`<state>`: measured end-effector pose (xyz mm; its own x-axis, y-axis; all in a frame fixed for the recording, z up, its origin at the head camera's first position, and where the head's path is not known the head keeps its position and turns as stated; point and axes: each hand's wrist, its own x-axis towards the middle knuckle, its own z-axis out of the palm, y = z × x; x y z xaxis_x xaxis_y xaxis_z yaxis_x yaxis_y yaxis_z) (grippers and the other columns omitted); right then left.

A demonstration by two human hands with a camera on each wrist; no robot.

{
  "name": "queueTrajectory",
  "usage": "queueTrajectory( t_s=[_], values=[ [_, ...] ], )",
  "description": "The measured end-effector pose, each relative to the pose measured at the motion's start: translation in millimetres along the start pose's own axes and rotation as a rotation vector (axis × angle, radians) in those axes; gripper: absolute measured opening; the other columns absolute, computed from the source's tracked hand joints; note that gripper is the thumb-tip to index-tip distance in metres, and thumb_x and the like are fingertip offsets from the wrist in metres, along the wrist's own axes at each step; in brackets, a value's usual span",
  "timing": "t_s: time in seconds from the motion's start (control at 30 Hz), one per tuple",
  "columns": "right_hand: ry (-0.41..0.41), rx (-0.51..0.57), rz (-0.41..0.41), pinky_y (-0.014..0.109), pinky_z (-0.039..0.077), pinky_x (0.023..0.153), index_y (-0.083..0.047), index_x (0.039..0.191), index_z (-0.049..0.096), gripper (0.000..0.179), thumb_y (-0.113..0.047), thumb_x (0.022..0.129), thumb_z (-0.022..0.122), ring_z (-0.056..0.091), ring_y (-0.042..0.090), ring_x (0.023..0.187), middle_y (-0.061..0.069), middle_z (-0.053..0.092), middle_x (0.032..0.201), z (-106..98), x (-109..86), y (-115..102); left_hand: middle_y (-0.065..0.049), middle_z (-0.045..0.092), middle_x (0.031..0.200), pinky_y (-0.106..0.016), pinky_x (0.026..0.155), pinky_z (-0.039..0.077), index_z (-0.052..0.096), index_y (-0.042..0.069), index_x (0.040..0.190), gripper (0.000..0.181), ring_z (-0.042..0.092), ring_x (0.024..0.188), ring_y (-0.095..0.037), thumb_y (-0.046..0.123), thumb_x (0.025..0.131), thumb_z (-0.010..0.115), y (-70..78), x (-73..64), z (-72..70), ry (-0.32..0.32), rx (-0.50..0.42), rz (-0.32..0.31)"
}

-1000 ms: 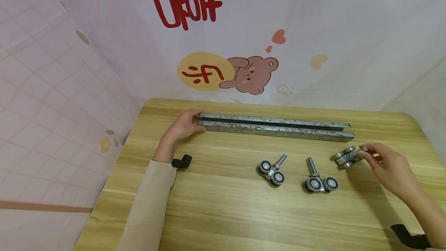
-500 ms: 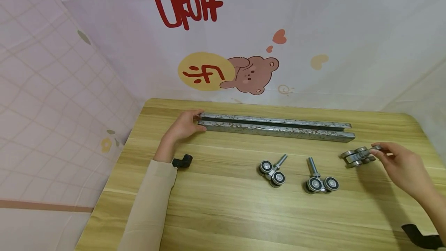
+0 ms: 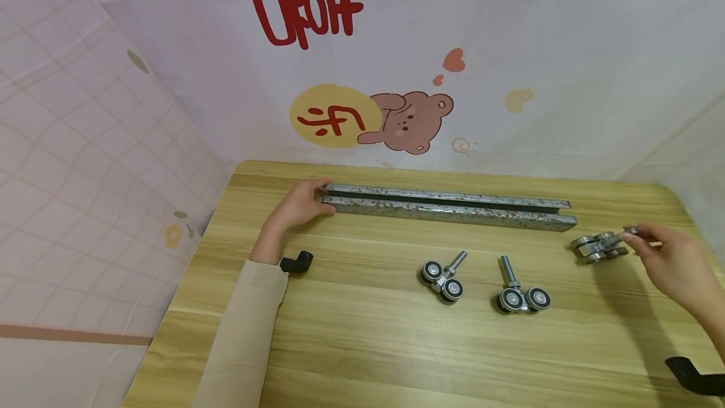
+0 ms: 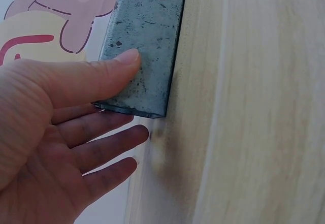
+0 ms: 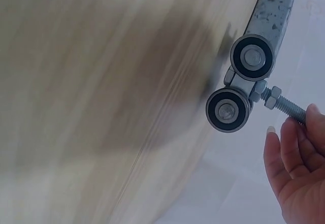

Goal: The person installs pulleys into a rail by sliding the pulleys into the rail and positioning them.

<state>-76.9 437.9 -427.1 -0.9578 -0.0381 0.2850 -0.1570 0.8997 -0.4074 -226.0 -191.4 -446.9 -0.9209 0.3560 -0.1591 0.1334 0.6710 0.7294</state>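
My left hand (image 3: 299,203) grips the left end of a long grey metal rail (image 3: 453,211) with a slot along its top. In the left wrist view the thumb lies on the rail's speckled side (image 4: 147,46), with the other fingers partly behind and below its end. My right hand (image 3: 676,263) pinches the threaded bolt (image 5: 289,109) of a four-wheeled roller trolley (image 3: 595,248). The trolley is held just off the rail's right end, its wheels (image 5: 226,110) pointing left towards the rail and apart from it in the head view.
Two more roller trolleys lie on the wooden table (image 3: 368,332): one in the middle (image 3: 451,290), the other (image 3: 511,300) to its right, bolts pointing up. A printed cloth (image 3: 226,80) hangs behind the table's back edge.
My right hand has carried the roller trolley to the right and slightly back, away from the two lying trolleys. The left hand and the rail have stayed in place.
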Motion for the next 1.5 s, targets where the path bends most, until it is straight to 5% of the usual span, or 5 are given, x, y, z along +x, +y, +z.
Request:
queueTrajectory(
  t_s=[0.43,0.77,0.93,1.23,1.5],
  values=[
    [-0.072,-0.054,0.178,0.066,0.051,0.064,0.027,0.126,0.053,0.042,-0.013,0.111,0.053,0.059,0.067,0.093,0.046,0.055,0.11,-5,14.1,10,-0.018,0.055,0.151,-0.05,0.108,0.049,0.047,0.003,0.157,0.072,0.057,0.133,-0.035,0.012,0.094,0.081,0.1,0.3,0.0,0.003,-0.009,-0.005],
    [-0.097,-0.028,0.234,0.057,0.052,0.061,0.026,0.132,0.05,0.048,-0.018,0.113,0.048,0.058,0.061,0.095,0.043,0.054,0.113,-3,28.7,17,-0.018,0.055,0.15,-0.051,0.108,0.048,0.046,0.003,0.158,0.072,0.054,0.135,-0.035,0.011,0.095,0.079,1.0,-1.4,0.3,-0.001,-0.029,-0.012],
    [-0.087,-0.014,0.233,0.023,0.045,0.051,0.025,0.131,0.052,0.044,-0.016,0.113,0.05,0.06,0.059,0.096,0.042,0.056,0.112,-1,37.5,17,-0.018,0.054,0.151,-0.051,0.108,0.048,0.046,0.002,0.158,0.072,0.054,0.135,-0.036,0.01,0.095,0.079,0.1,-1.5,0.5,0.004,-0.022,-0.003],
    [-0.122,0.001,0.25,0.053,0.053,0.061,0.025,0.135,0.049,0.054,-0.024,0.114,0.047,0.057,0.058,0.099,0.041,0.054,0.117,1,48.9,15,-0.018,0.052,0.154,-0.051,0.108,0.049,0.044,0.001,0.158,0.073,0.054,0.135,-0.037,0.01,0.095,0.079,-0.1,-2.4,-0.5,0.007,-0.015,-0.004],
    [-0.104,0.005,0.235,0.026,0.046,0.051,0.023,0.132,0.052,0.05,-0.022,0.113,0.051,0.059,0.055,0.095,0.04,0.057,0.113,3,51.5,10,-0.018,0.053,0.154,-0.051,0.108,0.048,0.044,0.002,0.159,0.073,0.055,0.134,-0.036,0.01,0.095,0.079,0.6,-2.5,0.3,0.0,-0.019,-0.004]
  ],
)
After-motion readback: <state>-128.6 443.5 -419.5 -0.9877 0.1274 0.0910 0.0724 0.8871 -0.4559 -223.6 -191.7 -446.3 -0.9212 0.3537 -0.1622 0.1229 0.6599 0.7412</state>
